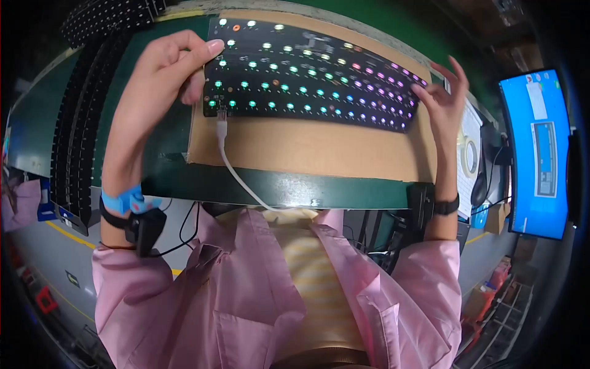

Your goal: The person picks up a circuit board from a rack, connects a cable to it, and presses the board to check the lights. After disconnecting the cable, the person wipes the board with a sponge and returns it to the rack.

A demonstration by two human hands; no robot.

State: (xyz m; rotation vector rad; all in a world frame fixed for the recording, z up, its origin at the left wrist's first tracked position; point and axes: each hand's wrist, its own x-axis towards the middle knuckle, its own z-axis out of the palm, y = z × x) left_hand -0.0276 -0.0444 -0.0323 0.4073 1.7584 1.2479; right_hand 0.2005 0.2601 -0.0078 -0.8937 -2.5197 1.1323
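Observation:
Between my two hands is a black keyboard circuit board [289, 74], its rows of small lights glowing white and green on the left, blue and purple on the right. My left hand [178, 64] pinches its upper left edge, thumb on the face. At the right end, my right hand [439, 92] grips the edge between thumb and fingers, with other fingers raised. A white cable [230, 166] is plugged into the lower left edge of the board and runs down toward my lap. Beneath the board lies a sheet of brown cardboard [301, 150].
The cardboard rests on a dark green table [276, 187]. Black slotted racks [77, 123] stand along the left. To the right are a lit monitor [538, 154], a tape roll [469, 155] and a black mouse [480, 189]. A black device [147, 230] is strapped to my left wrist.

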